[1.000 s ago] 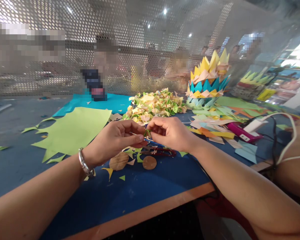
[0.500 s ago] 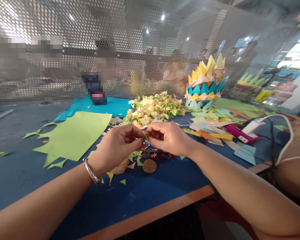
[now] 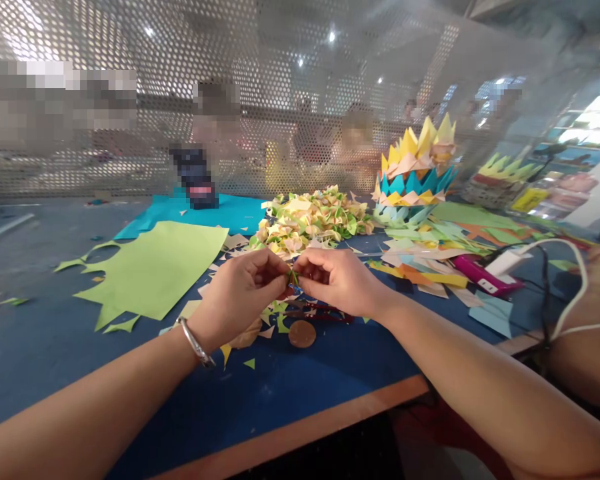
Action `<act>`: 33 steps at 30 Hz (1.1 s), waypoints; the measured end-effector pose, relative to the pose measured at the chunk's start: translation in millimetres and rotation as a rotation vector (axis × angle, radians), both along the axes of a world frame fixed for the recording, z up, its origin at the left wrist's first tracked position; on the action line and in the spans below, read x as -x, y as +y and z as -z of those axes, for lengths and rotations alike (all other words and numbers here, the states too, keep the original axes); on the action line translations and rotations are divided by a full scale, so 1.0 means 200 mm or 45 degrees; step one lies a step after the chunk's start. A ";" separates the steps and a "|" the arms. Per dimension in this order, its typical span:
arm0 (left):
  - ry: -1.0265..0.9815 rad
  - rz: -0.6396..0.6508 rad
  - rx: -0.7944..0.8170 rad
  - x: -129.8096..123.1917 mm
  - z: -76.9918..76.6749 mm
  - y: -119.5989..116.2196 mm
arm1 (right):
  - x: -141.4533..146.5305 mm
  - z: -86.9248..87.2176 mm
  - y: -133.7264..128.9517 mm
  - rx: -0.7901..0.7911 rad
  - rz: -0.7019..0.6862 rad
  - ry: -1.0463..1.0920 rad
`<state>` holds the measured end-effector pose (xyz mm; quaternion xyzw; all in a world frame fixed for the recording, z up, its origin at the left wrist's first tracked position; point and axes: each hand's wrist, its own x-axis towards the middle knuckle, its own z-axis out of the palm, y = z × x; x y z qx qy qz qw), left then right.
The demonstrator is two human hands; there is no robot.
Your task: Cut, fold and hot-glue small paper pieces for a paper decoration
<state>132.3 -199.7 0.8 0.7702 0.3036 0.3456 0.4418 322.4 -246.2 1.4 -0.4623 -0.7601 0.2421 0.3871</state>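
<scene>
Between the fingertips of both hands is a small green paper piece (image 3: 293, 276), mostly covered by the fingers. My left hand (image 3: 245, 283), with a silver bracelet at its wrist, pinches it from the left. From the right, my right hand (image 3: 337, 280) pinches the same piece. Under the hands lie dark red scissors (image 3: 325, 312), partly hidden, and a round brown disc (image 3: 302, 334). Just beyond them rises a heap of small folded paper pieces (image 3: 313, 217) in yellow, pink and green.
A green sheet (image 3: 155, 270) and a blue sheet (image 3: 230, 212) lie left. Behind right stands a tiered paper construction (image 3: 415, 180). Paper strips, a magenta power bank (image 3: 485, 275) and a white cable are at right, beside another person's arm (image 3: 595, 300).
The view has shifted slightly, so things on the table appear a little further right. Both hands keep their pinch on the green piece.
</scene>
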 end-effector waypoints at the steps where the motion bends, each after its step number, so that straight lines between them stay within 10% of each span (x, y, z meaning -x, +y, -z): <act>1: -0.013 -0.002 0.010 0.00 0.00 0.00 | 0.00 0.00 0.00 0.004 0.003 0.009; 33: -0.038 0.031 0.206 0.05 -0.04 0.07 | 0.02 0.01 0.08 0.077 -0.124 0.035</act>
